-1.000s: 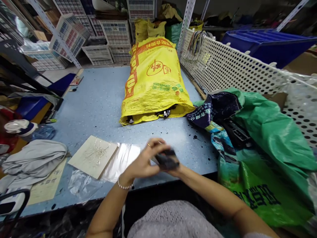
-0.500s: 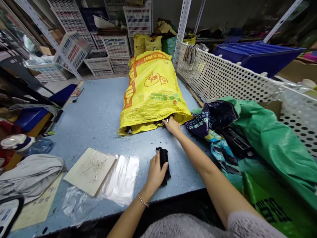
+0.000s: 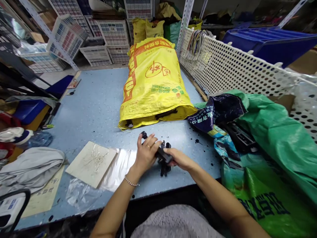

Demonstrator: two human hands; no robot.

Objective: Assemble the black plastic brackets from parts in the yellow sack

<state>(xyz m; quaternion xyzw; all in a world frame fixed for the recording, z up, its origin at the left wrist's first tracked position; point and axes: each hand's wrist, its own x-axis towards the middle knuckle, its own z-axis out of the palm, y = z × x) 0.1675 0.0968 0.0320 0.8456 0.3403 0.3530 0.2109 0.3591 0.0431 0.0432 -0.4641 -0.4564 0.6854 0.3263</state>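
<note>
A black plastic part (image 3: pixel 162 154) is held between both hands above the blue table's front part. My left hand (image 3: pixel 146 150) wraps its far left end, fingers over the top. At the near right end my right hand (image 3: pixel 178 158) grips the same part. Just beneath it, another black part (image 3: pixel 163 169) rests on the table, partly covered by the held one. Beyond the hands lies a yellow woven sack (image 3: pixel 156 82), its open mouth toward me, with black pieces showing inside.
Left of my hands are a beige square board (image 3: pixel 91 163), clear plastic bags (image 3: pixel 119 170) and a grey cloth (image 3: pixel 32 168). Green and dark sacks (image 3: pixel 267 132) lie at the right, below a white perforated panel (image 3: pixel 237 69). White crates (image 3: pixel 112 33) stand behind.
My right hand has come back from the sack's mouth and now grips a black part. My left hand has lifted off the table part and holds the other end.
</note>
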